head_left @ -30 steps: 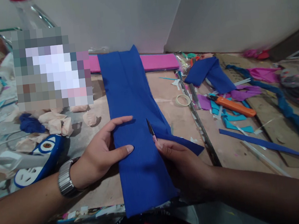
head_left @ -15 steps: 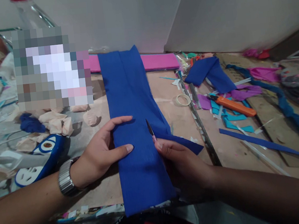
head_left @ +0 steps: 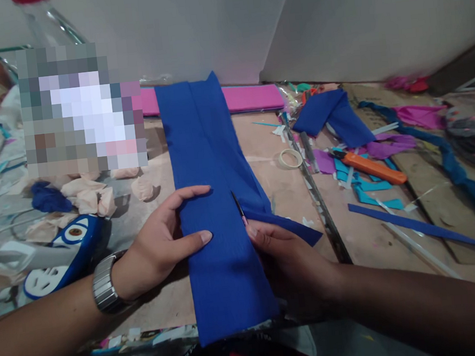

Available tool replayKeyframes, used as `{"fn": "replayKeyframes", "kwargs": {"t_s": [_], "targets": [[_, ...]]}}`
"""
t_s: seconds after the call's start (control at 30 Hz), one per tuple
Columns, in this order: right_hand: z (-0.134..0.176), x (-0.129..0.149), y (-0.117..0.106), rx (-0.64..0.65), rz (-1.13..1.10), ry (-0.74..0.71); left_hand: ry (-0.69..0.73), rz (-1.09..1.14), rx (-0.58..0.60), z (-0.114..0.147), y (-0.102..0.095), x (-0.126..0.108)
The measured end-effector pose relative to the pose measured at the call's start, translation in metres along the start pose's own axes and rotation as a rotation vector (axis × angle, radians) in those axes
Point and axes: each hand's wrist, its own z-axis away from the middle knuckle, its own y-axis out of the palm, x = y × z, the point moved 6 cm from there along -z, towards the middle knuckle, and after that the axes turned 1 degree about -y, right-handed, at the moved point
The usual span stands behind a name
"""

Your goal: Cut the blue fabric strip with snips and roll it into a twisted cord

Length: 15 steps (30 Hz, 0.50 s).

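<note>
A long sheet of blue crepe paper (head_left: 200, 148) runs from the back of the table to its front edge, with a cut strip folding away on its right side. My left hand (head_left: 155, 243) rests at the paper's left edge, thumb and index finger spread flat on top; its other fingers are hidden. In my right hand (head_left: 288, 252) is a pair of scissors (head_left: 238, 209), mostly hidden by the fingers and paper. Their narrow dark blades point away from me, along the cut line, and a bit of pink shows by my thumb.
To the left stand a blue-and-white glue gun (head_left: 74, 240) and crumpled peach paper pieces (head_left: 90, 196). A pink paper pack (head_left: 254, 98) lies behind. On the right are a tape roll (head_left: 290, 159), an orange-handled cutter (head_left: 374, 167), folded blue paper (head_left: 333, 117) and a narrow blue strip (head_left: 421, 226).
The scissors' blades look narrower now, closed closer together, and their tip sits slightly further left on the paper. Both hands stay in nearly the same place.
</note>
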Motion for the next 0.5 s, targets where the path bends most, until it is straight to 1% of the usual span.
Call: {"fn": "replayKeyframes", "kwargs": {"t_s": [0.07,0.5], "targets": [[0.0006,-0.0006,-0.0007,-0.030,-0.027,0.018,-0.006,0.003,0.001,0.0001,0.0002,0.0000],[0.0014,0.0002,0.0014,-0.044,-0.062,0.028,-0.007,0.018,0.029,0.0008,0.0030,-0.0001]]}}
